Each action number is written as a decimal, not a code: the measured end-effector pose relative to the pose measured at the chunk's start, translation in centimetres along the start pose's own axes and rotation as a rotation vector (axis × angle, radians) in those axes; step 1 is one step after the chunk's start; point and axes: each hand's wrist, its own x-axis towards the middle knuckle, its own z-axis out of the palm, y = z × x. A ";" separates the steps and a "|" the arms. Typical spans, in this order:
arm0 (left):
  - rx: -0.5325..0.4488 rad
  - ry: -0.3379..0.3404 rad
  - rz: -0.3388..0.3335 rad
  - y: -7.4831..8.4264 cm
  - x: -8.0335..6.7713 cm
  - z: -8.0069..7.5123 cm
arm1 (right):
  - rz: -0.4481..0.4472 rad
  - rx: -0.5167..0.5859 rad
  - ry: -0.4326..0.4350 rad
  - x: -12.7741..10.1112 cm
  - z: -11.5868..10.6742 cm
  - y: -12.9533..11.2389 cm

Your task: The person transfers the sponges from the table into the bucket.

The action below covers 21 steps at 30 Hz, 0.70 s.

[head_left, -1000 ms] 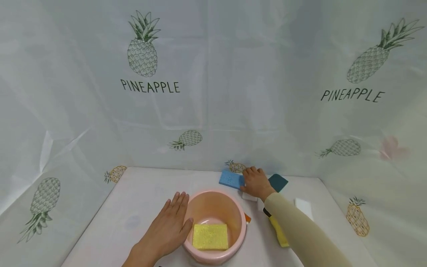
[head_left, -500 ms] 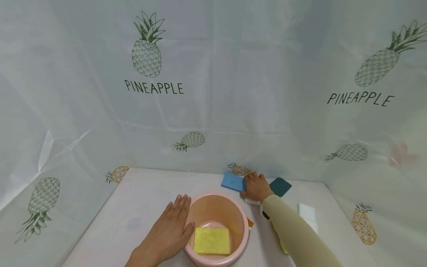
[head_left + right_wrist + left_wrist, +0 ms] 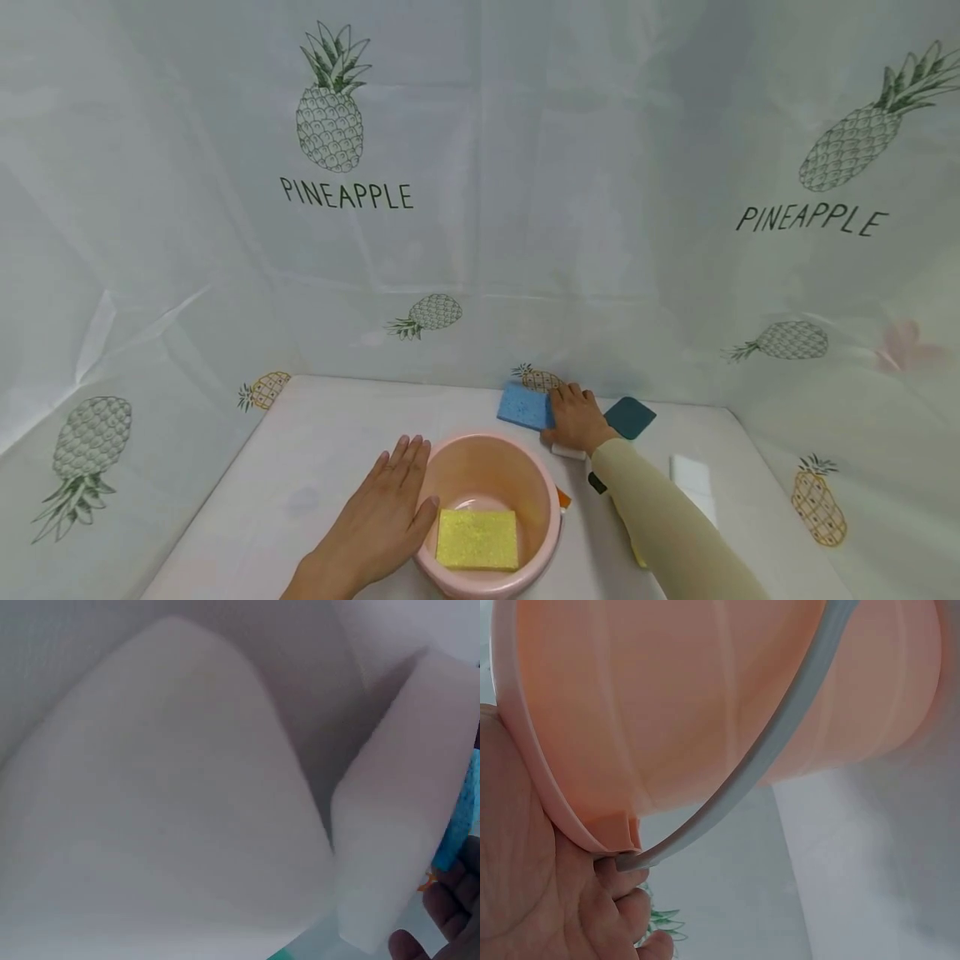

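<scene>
Sponge-gathering under way — the blue sponge (image 3: 522,407), at the tabletop's (image 3: 322,450) far edge, is grasped by the right hand (image 3: 576,419); the pink basin (image 3: 491,467) is steadied by the flat left hand (image 3: 382,517) — a lift into it seems next.

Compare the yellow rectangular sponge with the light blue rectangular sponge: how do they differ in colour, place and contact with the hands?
The yellow rectangular sponge lies inside the pink round plastic basin; the light blue rectangular sponge lies on the white table near the back curtain. No hand touches the yellow one, since the left hand rests on the basin's outer side, while the right hand is on the blue one's right end. Both are flat rectangular sponges.
</scene>
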 end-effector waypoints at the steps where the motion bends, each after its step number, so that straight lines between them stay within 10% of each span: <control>1: -0.001 0.003 0.001 0.0 0.0 0.0 | -0.007 0.003 0.024 -0.1 0.0 0.1; 21: 0.013 -0.011 -0.003 0.0 0.2 -0.1 | -0.074 -0.030 0.321 -3.2 -2.6 1.2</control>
